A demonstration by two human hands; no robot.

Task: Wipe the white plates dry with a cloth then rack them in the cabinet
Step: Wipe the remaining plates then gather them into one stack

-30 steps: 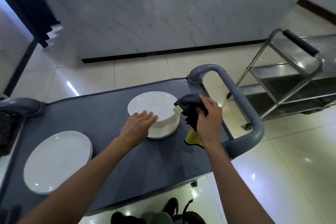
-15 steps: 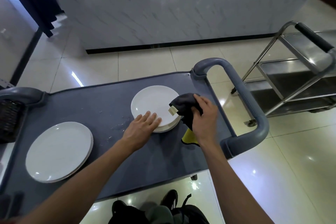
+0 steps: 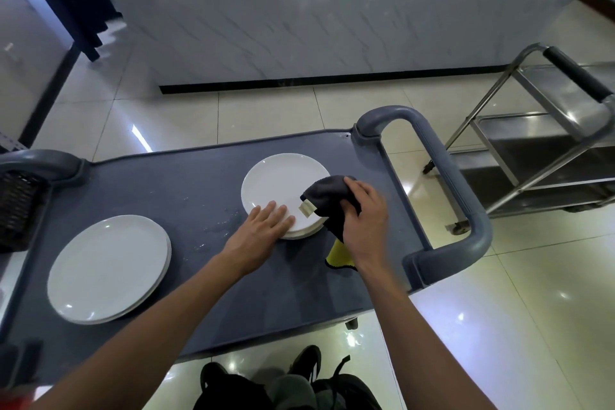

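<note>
Big grey cart [image 3: 186, 196] carries everything here, with a steel trolley [image 3: 545, 143] parked off past its right end. One stack of white plates [image 3: 108, 268] sits by the cart's left end toward the near edge, and a second plate stack [image 3: 283, 183] is over toward the right end. Left hand [image 3: 263, 226] lies flat on that second stack's near rim, fingers straight, grip released. Right hand [image 3: 364, 220] has its grip clenched around a dark cloth [image 3: 324, 193] with a yellow side, pressed on the stack's right rim. A few water drops [image 3: 219, 223] sit just left of it.
</note>
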